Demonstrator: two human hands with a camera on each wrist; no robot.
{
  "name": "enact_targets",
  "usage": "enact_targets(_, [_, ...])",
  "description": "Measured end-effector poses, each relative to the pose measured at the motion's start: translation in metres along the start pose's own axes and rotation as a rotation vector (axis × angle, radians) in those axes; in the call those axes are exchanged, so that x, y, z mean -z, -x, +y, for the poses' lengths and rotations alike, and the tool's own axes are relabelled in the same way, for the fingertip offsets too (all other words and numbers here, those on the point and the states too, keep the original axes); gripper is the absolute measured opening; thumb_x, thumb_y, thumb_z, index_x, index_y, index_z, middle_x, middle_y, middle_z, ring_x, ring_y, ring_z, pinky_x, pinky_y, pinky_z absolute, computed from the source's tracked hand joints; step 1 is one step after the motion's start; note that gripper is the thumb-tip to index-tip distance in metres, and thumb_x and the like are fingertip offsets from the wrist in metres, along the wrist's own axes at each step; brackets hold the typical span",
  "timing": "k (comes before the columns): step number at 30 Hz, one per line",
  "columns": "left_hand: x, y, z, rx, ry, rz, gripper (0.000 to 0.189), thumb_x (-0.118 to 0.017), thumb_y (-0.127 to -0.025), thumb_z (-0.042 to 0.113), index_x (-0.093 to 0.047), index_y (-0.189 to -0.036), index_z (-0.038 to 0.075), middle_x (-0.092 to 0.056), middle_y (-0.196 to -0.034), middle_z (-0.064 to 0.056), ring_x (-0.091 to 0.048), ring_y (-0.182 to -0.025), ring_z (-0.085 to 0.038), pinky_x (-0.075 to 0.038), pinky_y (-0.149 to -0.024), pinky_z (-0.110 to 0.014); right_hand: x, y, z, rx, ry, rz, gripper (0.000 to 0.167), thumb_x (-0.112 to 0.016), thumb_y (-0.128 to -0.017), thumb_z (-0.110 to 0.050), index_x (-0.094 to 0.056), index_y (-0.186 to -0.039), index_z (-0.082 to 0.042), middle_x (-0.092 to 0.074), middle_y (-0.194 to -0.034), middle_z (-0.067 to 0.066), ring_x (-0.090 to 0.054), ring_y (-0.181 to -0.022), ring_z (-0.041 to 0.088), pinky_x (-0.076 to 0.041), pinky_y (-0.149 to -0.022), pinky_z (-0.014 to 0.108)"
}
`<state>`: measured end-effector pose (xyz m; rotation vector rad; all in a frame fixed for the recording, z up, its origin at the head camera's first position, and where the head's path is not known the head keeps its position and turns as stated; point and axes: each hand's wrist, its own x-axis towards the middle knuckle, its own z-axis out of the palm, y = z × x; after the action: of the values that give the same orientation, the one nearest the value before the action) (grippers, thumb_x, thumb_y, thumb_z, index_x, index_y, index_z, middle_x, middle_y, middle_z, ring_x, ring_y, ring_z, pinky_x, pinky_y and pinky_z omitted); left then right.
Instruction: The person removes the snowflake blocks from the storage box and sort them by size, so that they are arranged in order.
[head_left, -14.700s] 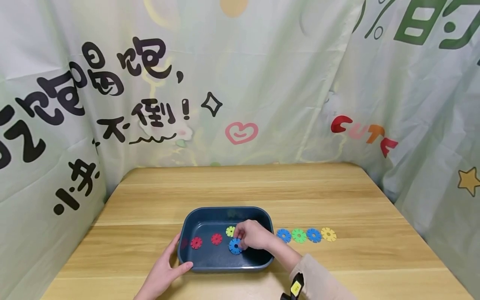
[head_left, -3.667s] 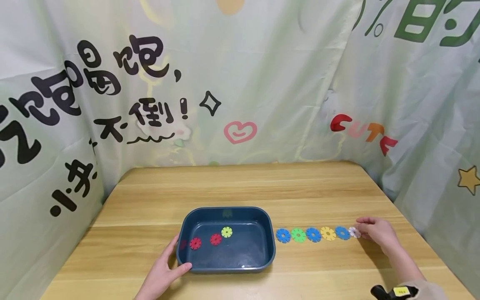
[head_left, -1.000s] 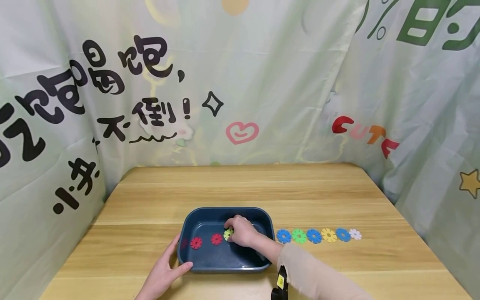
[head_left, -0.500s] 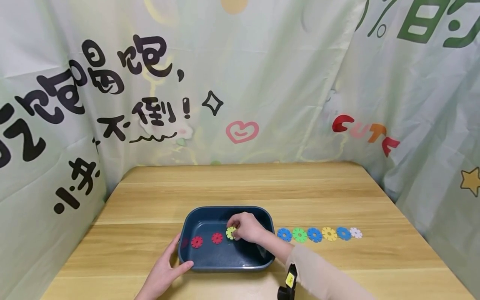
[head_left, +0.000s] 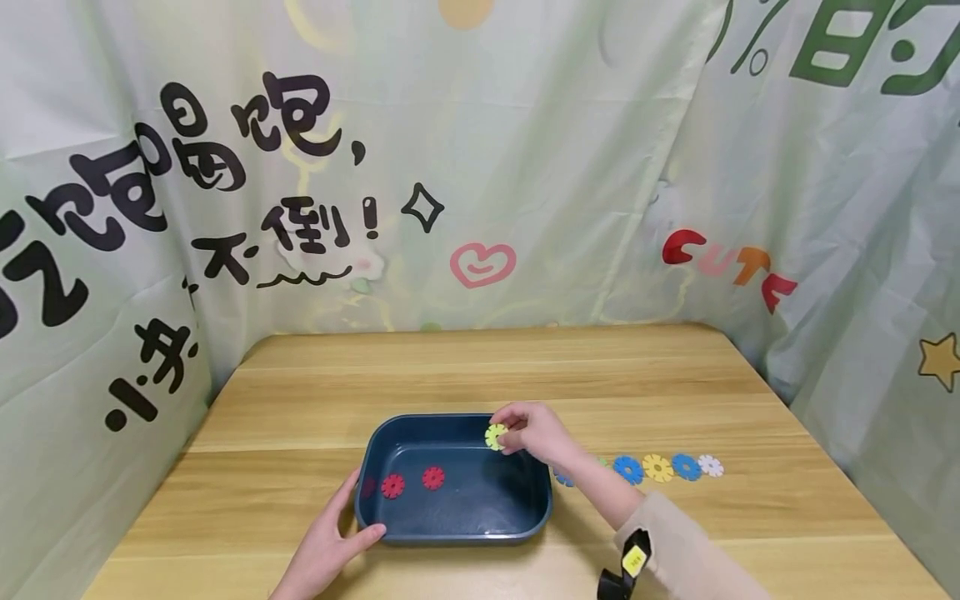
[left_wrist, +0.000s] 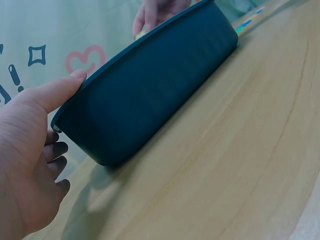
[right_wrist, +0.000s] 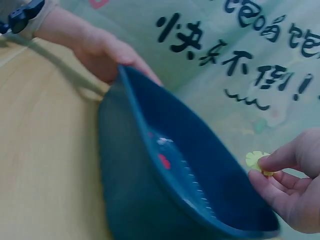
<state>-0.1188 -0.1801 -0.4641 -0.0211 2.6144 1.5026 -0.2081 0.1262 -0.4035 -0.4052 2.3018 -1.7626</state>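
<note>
My right hand [head_left: 534, 433] pinches a yellow-green notched plastic disc [head_left: 495, 437] between thumb and fingertips, raised over the back right part of a dark blue tray [head_left: 450, 533]. The right wrist view shows the disc [right_wrist: 255, 159] at the thumb and index finger, above the tray's rim. My left hand [head_left: 330, 533] grips the tray's left end, its thumb [left_wrist: 62, 92] over the rim and its fingers along the outer wall. Two red notched discs lie on the tray floor, one red disc [head_left: 393, 486] further left and another red disc [head_left: 432, 477] nearer the middle.
Right of the tray, a row of notched discs lies on the wooden table [head_left: 480, 375]: blue discs [head_left: 628, 469], a partly hidden green one, a yellow disc [head_left: 657, 468] and a small white disc [head_left: 711, 465]. A printed curtain [head_left: 555, 208] hangs behind the table.
The yellow-green disc has left the tray floor and moved up and right in my right hand. Earlier, a blue and a white disc joined the row's right end. My left hand has stayed put.
</note>
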Motion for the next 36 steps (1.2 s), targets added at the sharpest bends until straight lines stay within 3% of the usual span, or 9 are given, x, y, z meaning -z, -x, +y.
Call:
enact_targets(11, [-0.002, -0.001, -0.001, -0.002, 0.002, 0.005, 0.086, -0.073, -0.078, 0.035, -0.028, -0.146, 0.007, -0.027, -0.147, -0.022, -0.022, -0.133, -0.046, -0.021, -0.099, -0.067, 0.059, 0.03, -0.001, -0.017, -0.028, 0.113, 0.03, -0.061, -0.081, 0.007, -0.055, -0.109, 0.018, -0.06, -0.089, 0.011, -0.06, -0.074, 0.016, -0.055, -0.071, 0.039])
enact_targets(17, [-0.003, 0.001, 0.001, 0.01, -0.007, 0.004, 0.086, -0.074, -0.078, 0.035, -0.028, -0.145, 0.007, -0.027, -0.147, -0.022, -0.022, -0.132, -0.046, -0.021, -0.099, -0.067, 0.099, 0.055, 0.009, -0.047, -0.024, 0.196, 0.033, -0.059, -0.083, 0.007, -0.05, -0.112, 0.02, -0.061, -0.089, 0.011, -0.06, -0.075, 0.013, -0.055, -0.07, 0.032])
enact_targets(23, [-0.002, 0.002, 0.001, 0.028, -0.023, -0.004, 0.087, -0.073, -0.078, 0.037, -0.026, -0.146, 0.008, -0.026, -0.148, -0.022, -0.021, -0.132, -0.046, -0.021, -0.098, -0.068, 0.14, 0.084, 0.02, -0.054, -0.075, 0.272, 0.038, -0.061, -0.084, 0.005, -0.045, -0.113, 0.024, -0.059, -0.086, 0.003, -0.061, -0.074, 0.01, -0.055, -0.071, 0.029])
enact_targets(27, [-0.001, 0.003, 0.001, -0.009, -0.001, 0.006, 0.086, -0.073, -0.078, 0.033, -0.027, -0.146, 0.007, -0.026, -0.147, -0.022, -0.021, -0.133, -0.046, -0.019, -0.099, -0.068, 0.177, 0.094, 0.053, -0.071, -0.1, 0.3, 0.036, -0.062, -0.085, 0.001, -0.05, -0.114, 0.017, -0.06, -0.087, 0.001, -0.063, -0.075, 0.012, -0.055, -0.071, 0.027])
enact_targets(30, [-0.001, 0.003, 0.001, -0.024, -0.001, 0.01, 0.085, -0.073, -0.079, 0.032, -0.028, -0.145, 0.007, -0.027, -0.147, -0.022, -0.021, -0.133, -0.047, -0.018, -0.099, -0.068, 0.209, 0.099, 0.091, -0.079, -0.117, 0.294, 0.027, -0.063, -0.086, -0.004, -0.06, -0.113, 0.001, -0.062, -0.088, -0.002, -0.064, -0.078, 0.011, -0.055, -0.072, 0.027])
enact_targets(36, [-0.001, 0.002, 0.002, -0.009, -0.011, 0.006, 0.085, -0.073, -0.079, 0.033, -0.028, -0.145, 0.007, -0.027, -0.147, -0.022, -0.021, -0.133, -0.046, -0.019, -0.1, -0.067, 0.239, 0.116, 0.121, -0.161, -0.053, 0.375, 0.021, -0.066, -0.086, -0.014, -0.062, -0.107, -0.008, -0.063, -0.086, -0.005, -0.064, -0.077, 0.009, -0.055, -0.071, 0.027])
